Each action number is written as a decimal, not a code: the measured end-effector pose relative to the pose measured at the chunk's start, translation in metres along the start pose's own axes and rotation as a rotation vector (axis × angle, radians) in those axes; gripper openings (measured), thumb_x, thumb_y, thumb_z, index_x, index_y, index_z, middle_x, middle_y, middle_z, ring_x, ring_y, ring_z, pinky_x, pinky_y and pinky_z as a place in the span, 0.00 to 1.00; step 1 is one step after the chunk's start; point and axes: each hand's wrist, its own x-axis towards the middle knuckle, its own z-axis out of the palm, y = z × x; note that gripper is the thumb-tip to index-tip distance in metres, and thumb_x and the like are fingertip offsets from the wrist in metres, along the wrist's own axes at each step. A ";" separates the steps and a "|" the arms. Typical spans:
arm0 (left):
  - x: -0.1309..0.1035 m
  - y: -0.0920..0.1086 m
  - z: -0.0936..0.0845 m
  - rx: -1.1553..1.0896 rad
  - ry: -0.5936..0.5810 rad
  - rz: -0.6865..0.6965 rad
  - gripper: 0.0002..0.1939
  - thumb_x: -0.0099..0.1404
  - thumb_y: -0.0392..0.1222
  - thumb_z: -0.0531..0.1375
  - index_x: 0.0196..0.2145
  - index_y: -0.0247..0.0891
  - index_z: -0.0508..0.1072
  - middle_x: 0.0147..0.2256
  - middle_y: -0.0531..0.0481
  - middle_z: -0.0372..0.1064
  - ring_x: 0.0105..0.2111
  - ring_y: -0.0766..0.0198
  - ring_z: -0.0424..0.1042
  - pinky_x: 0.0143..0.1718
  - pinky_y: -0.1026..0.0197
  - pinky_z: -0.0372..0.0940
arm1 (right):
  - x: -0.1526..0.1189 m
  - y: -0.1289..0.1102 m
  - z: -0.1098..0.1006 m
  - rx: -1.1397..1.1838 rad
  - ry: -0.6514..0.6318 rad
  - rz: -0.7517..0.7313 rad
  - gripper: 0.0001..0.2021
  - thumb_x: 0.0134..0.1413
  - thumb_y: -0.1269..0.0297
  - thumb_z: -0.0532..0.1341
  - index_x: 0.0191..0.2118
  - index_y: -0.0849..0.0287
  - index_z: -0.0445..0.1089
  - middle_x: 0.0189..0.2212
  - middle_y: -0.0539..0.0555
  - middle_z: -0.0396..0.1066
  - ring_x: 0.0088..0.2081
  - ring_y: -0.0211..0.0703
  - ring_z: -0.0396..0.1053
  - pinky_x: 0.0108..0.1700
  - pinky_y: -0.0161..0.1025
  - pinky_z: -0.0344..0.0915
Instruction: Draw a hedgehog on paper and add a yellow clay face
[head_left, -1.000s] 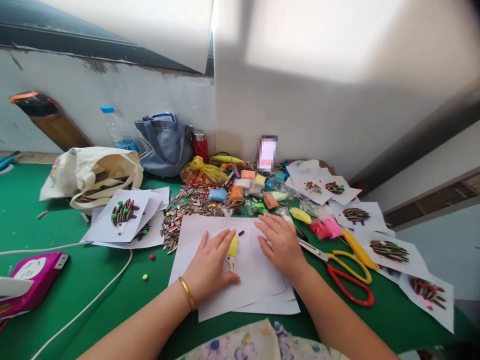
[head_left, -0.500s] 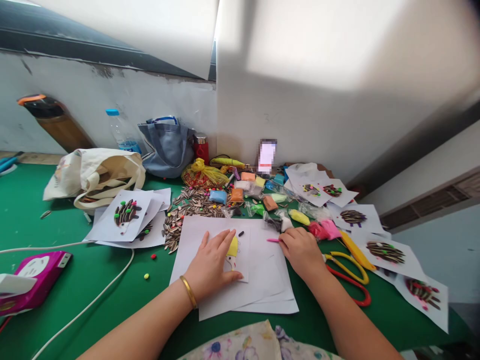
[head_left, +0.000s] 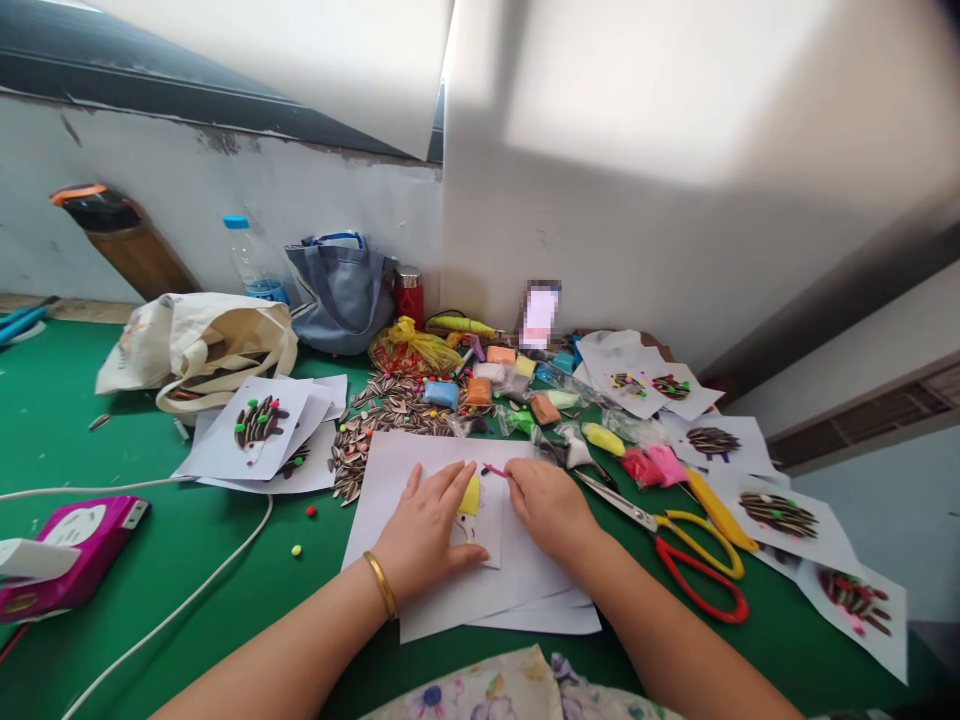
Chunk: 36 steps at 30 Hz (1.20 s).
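My left hand lies flat with fingers spread across a small white card on larger white sheets. Part of a figure with a yellow clay patch and a drawn face shows beside my fingers; the rest is under the hand. My right hand pinches a thin pink modelling tool. Its tip is over the card's upper right, at a small dark clay piece. I cannot tell whether the two touch.
Sunflower seeds and coloured clay lumps lie behind the sheets. Scissors rest right of my right hand. Finished seed hedgehog cards lie left and right. A white cable crosses the left side. A phone leans against the wall.
My right hand has moved left with the pink tool, from the sheets' right edge to the card. The scissors' blades are now uncovered. My left hand stays on the card.
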 end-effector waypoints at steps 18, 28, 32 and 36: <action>0.000 0.000 0.002 0.015 -0.004 0.004 0.51 0.56 0.56 0.67 0.68 0.45 0.44 0.66 0.39 0.53 0.65 0.47 0.53 0.66 0.34 0.36 | -0.003 -0.012 0.016 0.044 -0.070 0.174 0.10 0.62 0.70 0.52 0.45 0.56 0.68 0.32 0.52 0.78 0.33 0.44 0.74 0.32 0.38 0.53; 0.000 -0.002 0.004 0.025 0.002 0.008 0.52 0.56 0.56 0.67 0.69 0.46 0.43 0.66 0.40 0.53 0.65 0.47 0.53 0.66 0.34 0.36 | 0.001 -0.014 0.013 -0.009 -0.137 0.177 0.10 0.61 0.70 0.52 0.44 0.58 0.68 0.30 0.53 0.77 0.32 0.44 0.73 0.30 0.38 0.48; -0.001 -0.003 0.006 0.028 0.010 0.013 0.53 0.55 0.56 0.67 0.69 0.46 0.42 0.66 0.40 0.53 0.65 0.48 0.53 0.66 0.33 0.36 | 0.004 -0.016 0.011 -0.038 -0.157 0.187 0.09 0.61 0.70 0.52 0.42 0.58 0.68 0.30 0.53 0.77 0.31 0.44 0.73 0.29 0.39 0.47; -0.001 -0.003 0.006 0.029 0.017 0.019 0.53 0.54 0.56 0.68 0.69 0.45 0.43 0.66 0.40 0.54 0.65 0.47 0.54 0.66 0.33 0.37 | 0.012 -0.021 0.009 -0.063 -0.193 0.204 0.08 0.60 0.69 0.52 0.42 0.58 0.68 0.30 0.54 0.77 0.31 0.45 0.73 0.29 0.39 0.46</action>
